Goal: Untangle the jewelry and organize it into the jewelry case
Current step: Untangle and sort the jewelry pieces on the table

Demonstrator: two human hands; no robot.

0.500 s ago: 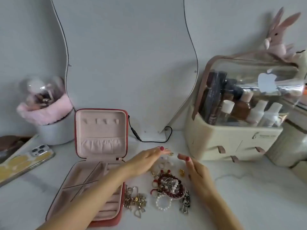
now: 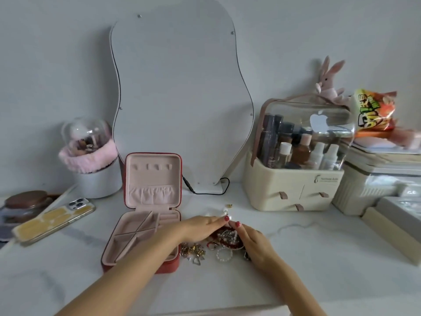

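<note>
The open red jewelry case (image 2: 168, 266) with pink lining lies on the white tabletop, its lid upright. Just right of it sits the tangled jewelry pile (image 2: 227, 238) of red beads, pearls and chains. Gold charms (image 2: 193, 249) and a small pearl ring (image 2: 224, 255) lie at its front, and loose pearl pieces (image 2: 225, 210) lie behind it. My left hand (image 2: 200, 225) reaches across the case's right edge, fingers stretched flat onto the pile's far side. My right hand (image 2: 252, 240) rests on the pile's right side. Both index fingertips nearly meet beside a pearl.
A wavy mirror (image 2: 182, 99) leans on the wall behind, its black cable (image 2: 205, 192) trailing beside the case lid. A cream cosmetics organiser (image 2: 293, 192) stands at right, boxes (image 2: 376, 192) beyond it. A phone (image 2: 54, 220) and a brush holder (image 2: 95, 179) sit at left.
My two hands have drawn together and come down onto the pile, so the fingertips now almost touch. The view has pulled back and tilted up.
</note>
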